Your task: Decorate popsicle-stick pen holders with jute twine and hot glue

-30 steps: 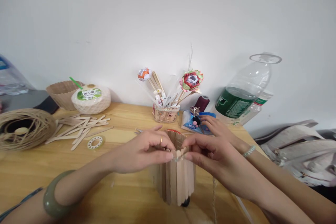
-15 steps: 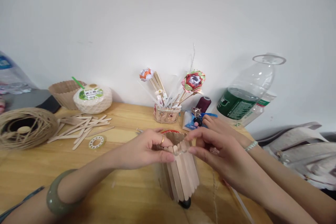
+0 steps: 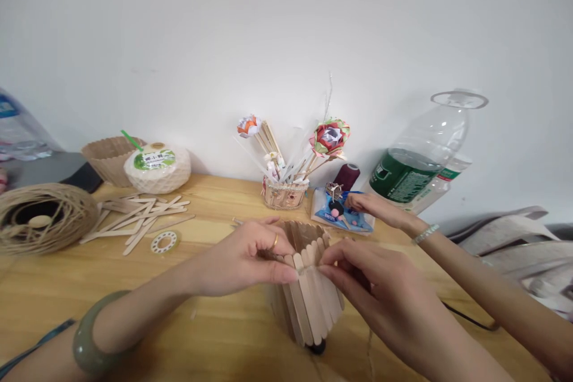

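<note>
A coil of twine (image 3: 69, 233) lies at the far left of the wooden table (image 3: 215, 334), with a brown scalloped container (image 3: 105, 161) behind it and, just beside that, a white labelled object (image 3: 156, 178) with a green straw. Loose wooden sticks (image 3: 145, 215) spread in a crisscross pile next to the twine, and a small tape roll (image 3: 154, 243) lies near them.

The left hand (image 3: 244, 259), wearing a gold ring, grips the rim of the stick cup (image 3: 311, 304) – thumb outside, fingers curled over into it. The cup is at the near middle of the table, tilted, its lower edge by something round and black (image 3: 317, 346). Behind it, against the wall, a small basket (image 3: 286, 196) holds paper flowers (image 3: 330, 137).

The right hand (image 3: 373, 277) has thumb and forefinger pinched together on a thin pale cord (image 3: 308, 270) crossing the cup's sticks. Beyond it, another person's hand (image 3: 364, 206) reaches to a blue packet (image 3: 349, 221); its grip is unclear. A purple spool (image 3: 347, 178), a large bottle (image 3: 403, 176) and a pale bag (image 3: 514, 250) finish the right side.
</note>
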The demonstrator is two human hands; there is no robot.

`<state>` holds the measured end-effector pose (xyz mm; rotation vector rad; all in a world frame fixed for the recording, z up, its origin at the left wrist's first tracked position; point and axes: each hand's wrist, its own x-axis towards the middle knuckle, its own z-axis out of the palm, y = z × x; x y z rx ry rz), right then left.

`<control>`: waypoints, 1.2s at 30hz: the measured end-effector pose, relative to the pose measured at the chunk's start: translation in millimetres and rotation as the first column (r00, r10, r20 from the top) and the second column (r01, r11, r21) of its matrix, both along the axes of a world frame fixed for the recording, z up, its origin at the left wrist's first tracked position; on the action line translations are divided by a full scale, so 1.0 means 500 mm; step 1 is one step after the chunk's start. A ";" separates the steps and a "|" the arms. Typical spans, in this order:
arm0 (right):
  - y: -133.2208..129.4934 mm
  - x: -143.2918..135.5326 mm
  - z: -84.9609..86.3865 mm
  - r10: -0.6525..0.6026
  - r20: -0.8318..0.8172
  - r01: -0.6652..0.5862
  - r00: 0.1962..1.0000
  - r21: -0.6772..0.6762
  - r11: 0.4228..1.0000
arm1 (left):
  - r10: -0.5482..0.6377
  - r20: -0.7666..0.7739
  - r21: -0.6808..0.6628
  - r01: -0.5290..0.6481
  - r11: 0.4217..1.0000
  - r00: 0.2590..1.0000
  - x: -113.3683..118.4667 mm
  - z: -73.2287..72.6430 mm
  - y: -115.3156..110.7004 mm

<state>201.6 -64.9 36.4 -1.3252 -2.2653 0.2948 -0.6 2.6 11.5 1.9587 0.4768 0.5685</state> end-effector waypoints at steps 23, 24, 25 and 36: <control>0.014 0.009 0.011 0.098 -0.072 -0.111 0.993 -0.206 0.972 | -0.053 -0.004 0.099 0.053 0.994 0.999 -0.002 0.018 -0.011; 0.013 0.008 0.014 0.072 -0.075 -0.087 0.995 -0.210 0.974 | -0.047 -0.001 0.098 0.047 0.994 0.999 -0.001 0.018 -0.012; 0.012 0.006 0.016 0.054 -0.079 -0.069 0.995 -0.206 0.976 | -0.044 0.006 0.096 0.043 0.994 0.999 -0.001 0.018 -0.012; 0.014 -0.002 0.024 0.036 -0.081 -0.057 0.996 -0.274 0.960 | -0.005 0.077 0.100 -0.003 0.995 0.997 -0.003 0.001 -0.010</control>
